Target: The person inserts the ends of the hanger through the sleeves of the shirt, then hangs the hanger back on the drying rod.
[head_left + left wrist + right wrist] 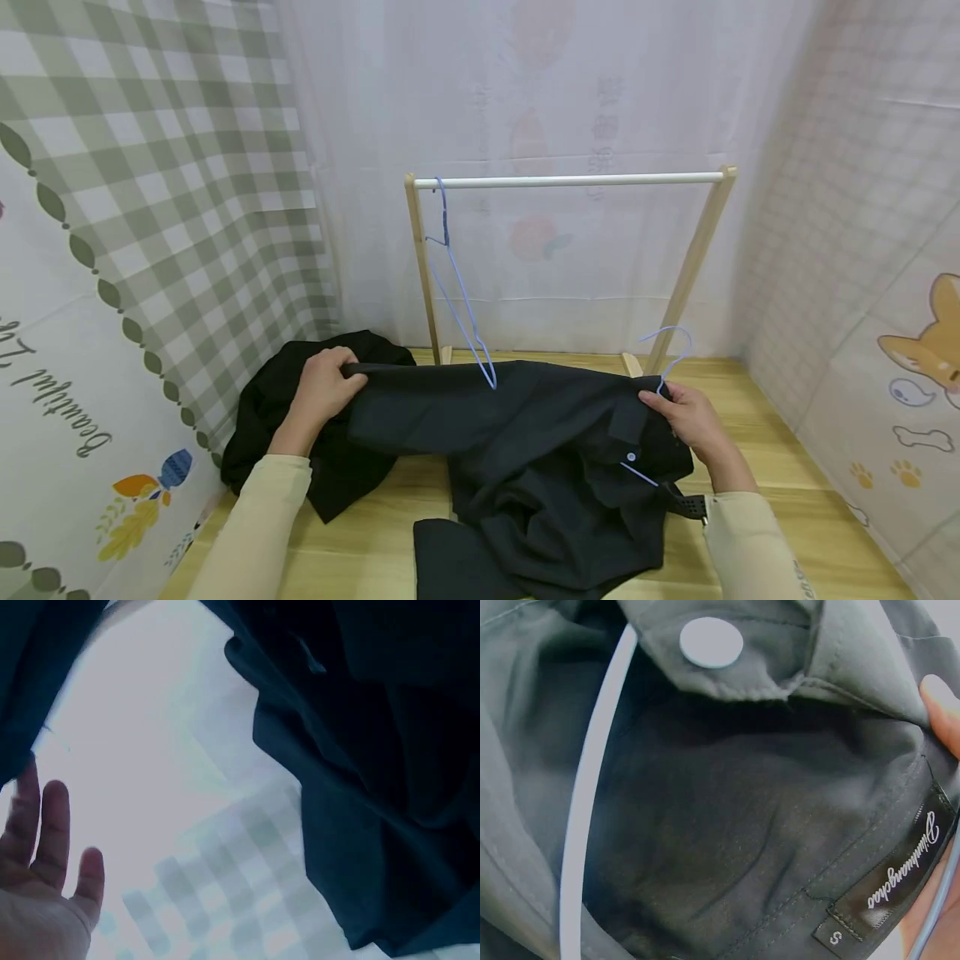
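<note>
A black shirt (540, 467) spreads across the wooden table, one part stretched sideways between the two hands. On the left, my left hand (324, 385) pinches the end of that part, which looks like a sleeve; some of its fingers (54, 832) stay extended. My right hand (697, 421) grips the shirt's collar area beside the hook of a light blue hanger (677, 362). The hanger's bar runs inside the shirt, below a pale button (711, 643). Near the right fingers, a neck label (892, 877) shows. Cloth hides most of that hanger.
A crumpled black garment (258, 417) lies at the table's left. Behind the shirt stands a rack with a white rail (570, 181) and wooden legs. A second light blue hanger (467, 304) hangs from its left end. Curtains enclose the table (795, 500) on three sides.
</note>
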The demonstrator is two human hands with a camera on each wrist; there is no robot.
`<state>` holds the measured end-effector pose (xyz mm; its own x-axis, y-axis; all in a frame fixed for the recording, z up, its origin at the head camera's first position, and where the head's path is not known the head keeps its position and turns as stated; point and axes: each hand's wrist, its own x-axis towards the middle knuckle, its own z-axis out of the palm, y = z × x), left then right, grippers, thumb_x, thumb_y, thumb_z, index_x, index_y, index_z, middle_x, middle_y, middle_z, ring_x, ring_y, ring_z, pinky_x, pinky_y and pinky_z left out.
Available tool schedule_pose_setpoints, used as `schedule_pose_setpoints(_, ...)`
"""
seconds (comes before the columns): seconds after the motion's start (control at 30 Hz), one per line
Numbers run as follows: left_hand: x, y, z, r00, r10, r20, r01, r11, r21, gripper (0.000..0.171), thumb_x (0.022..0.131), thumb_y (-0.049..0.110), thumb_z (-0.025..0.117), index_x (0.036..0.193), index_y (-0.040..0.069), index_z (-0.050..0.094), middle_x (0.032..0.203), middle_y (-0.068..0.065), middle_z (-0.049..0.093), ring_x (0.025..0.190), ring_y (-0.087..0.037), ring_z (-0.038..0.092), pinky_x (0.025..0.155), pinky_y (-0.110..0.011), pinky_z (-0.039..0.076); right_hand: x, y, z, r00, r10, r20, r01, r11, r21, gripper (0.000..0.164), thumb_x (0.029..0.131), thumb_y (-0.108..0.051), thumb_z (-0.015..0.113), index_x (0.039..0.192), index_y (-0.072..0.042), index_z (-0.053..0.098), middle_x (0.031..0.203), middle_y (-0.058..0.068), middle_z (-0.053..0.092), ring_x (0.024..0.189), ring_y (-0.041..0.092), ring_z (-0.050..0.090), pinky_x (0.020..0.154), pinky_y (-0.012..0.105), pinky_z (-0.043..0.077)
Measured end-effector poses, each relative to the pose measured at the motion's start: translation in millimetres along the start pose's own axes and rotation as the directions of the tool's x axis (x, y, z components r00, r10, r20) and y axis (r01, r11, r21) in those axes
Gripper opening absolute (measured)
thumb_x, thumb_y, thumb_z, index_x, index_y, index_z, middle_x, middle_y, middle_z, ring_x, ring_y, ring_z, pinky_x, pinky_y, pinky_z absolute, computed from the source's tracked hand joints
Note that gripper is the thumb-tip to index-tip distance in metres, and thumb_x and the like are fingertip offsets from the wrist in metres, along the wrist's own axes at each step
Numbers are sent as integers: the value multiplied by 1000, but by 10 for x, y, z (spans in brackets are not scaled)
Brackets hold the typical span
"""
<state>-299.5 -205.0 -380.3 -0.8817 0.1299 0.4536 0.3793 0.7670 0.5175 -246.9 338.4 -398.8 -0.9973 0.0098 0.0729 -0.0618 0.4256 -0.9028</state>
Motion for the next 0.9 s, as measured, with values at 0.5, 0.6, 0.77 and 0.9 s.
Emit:
schedule_pose_setpoints(0.5, -145, -557, -687, 974, -210, -80, 214, 975, 56, 19, 94, 15, 54, 82, 0, 55, 102, -21, 53, 91, -38, 48, 79, -52, 37, -32, 81, -413, 1000, 14, -25, -14, 1000, -28, 31, 103, -22, 56, 78, -5, 57, 58, -8, 48, 49, 8, 49, 46, 27, 42)
schedule_pose_setpoints(0.6, -187, -655, -743, 951, -302, -65, 305, 952, 38, 21, 96, 21, 50, 87, 2, 54, 97, -19, 55, 81, -34, 49, 70, -45, 40, -33, 84, -486, 999, 11, -38, -12, 999, -40, 31, 103, -22, 56, 78, -4, 57, 58, -7, 49, 49, 9, 49, 46, 28, 43)
schedule_pose_setpoints(0.77, -300, -842, -763, 919, -390, 58, 383, 918, 101, 25, 99, 24, 51, 98, -1, 55, 93, -21, 56, 76, -33, 52, 67, -44, 43, -8, 60, -515, 1000, -11, -20, 9, 997, -82, 34, 103, -21, 56, 80, 3, 54, 60, -6, 47, 51, 10, 49, 48, 29, 43)
schedule_pose_setpoints(0.9, -404, -908, -675, 913, -408, -16, 402, 890, 214, 24, 97, 10, 53, 112, -8, 56, 106, -33, 57, 87, -48, 53, 74, -59, 41, 15, 4, -456, 999, -41, -4, 40, 982, -184, 38, 102, -25, 58, 76, 2, 51, 63, -2, 46, 55, 13, 49, 51, 29, 43)
